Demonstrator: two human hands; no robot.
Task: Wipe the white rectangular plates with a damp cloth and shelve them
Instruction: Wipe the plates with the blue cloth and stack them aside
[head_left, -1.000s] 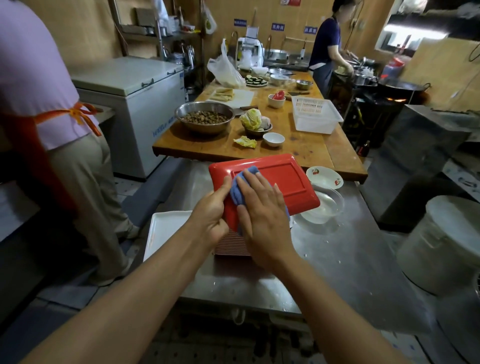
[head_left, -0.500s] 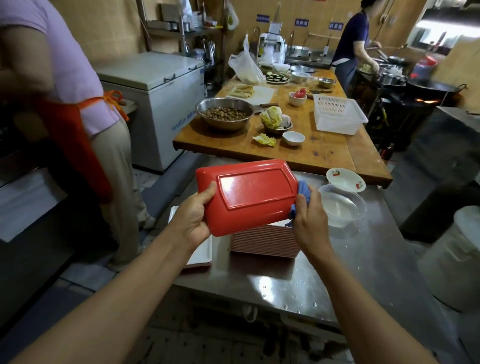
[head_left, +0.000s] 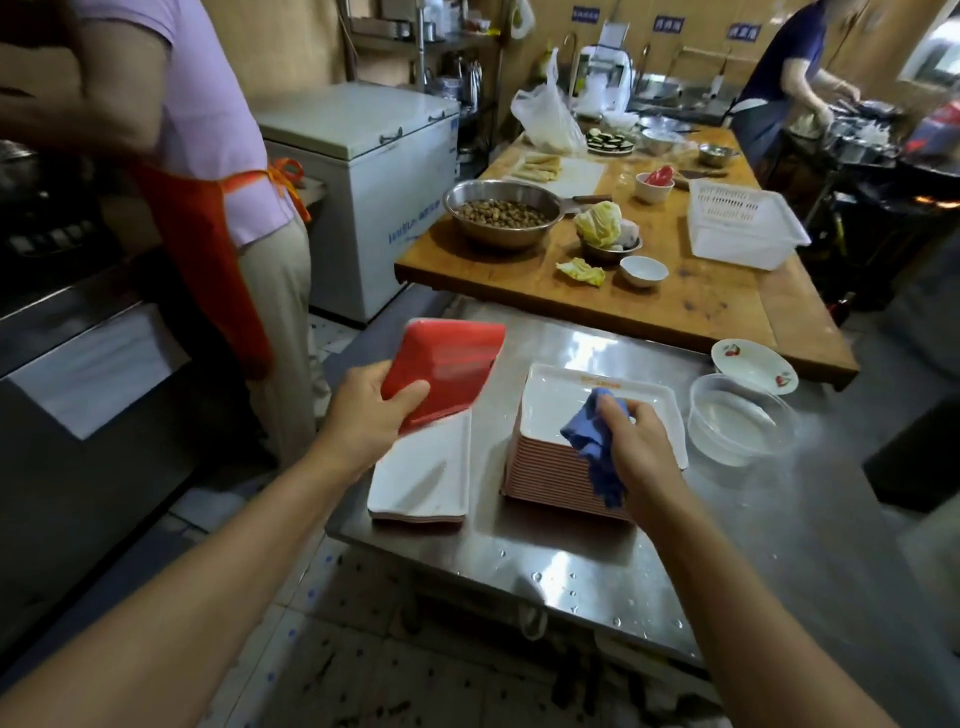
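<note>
From the head camera, the left hand (head_left: 371, 415) holds a plate (head_left: 441, 371) with its red underside up, the thumb curled over the near edge and the fingers hidden beneath it; the plate is tilted and lifted over a low stack (head_left: 421, 478) of white rectangular plates at the left edge of the steel bench (head_left: 571, 566). The right hand (head_left: 636, 447) pinches a crumpled blue cloth (head_left: 592, 441), its fingers (head_left: 615, 410) curled round the cloth, which hangs over the near left corner of a taller stack (head_left: 566, 467) of the same plates, white on top with red rims showing down the side. The two stacks stand just beside each other, not touching. To the right of the taller stack sits one clear round tub (head_left: 740, 426), and behind that one small white dish with cherries (head_left: 753, 364) at the far edge. Water drops speckle the near part of the bench. Beyond it stands a wooden table (head_left: 675, 306) carrying one big steel bowl (head_left: 501, 210) of brown pieces, a small steel bowl with cabbage (head_left: 605, 228), one loose cabbage leaf (head_left: 582, 271), one small white bowl (head_left: 643, 270) and one white slatted basket (head_left: 743, 223). A person in a red apron (head_left: 208, 249) stands close on the left, in front of a white chest freezer (head_left: 374, 171). A second person (head_left: 784, 78) works at the far right.
</note>
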